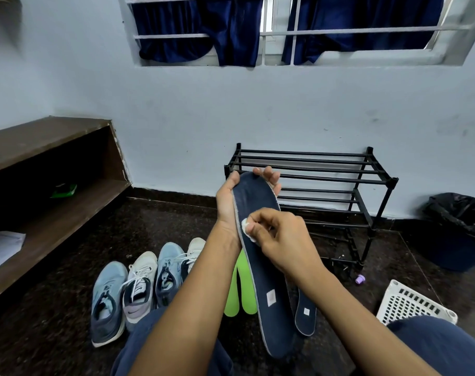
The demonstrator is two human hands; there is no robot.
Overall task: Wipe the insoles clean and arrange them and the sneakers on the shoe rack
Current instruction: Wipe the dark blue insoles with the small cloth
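At the left stands a brown wooden shelf, and on the floor beside it 4 sneakers stand in a row, 2 light blue and 2 pale. The heel of 1 pale sneaker carries a dark swoosh-shaped mark; no word can be read there. The left hand grips the toe end of a dark blue insole, fingers curled around its edge, and holds it up. Below it, 2 green insoles lie on the floor. The right hand pinches a small white pad and presses it on this insole. A pale square label near its heel is too small to read. A second dark insole lies on the floor. The black shoe rack stands behind, well apart from the sneakers. The step in hand seems to be the wiping; the next move probably calls for strokes toward the heel with a firm left grip, because the insole looks flexible.
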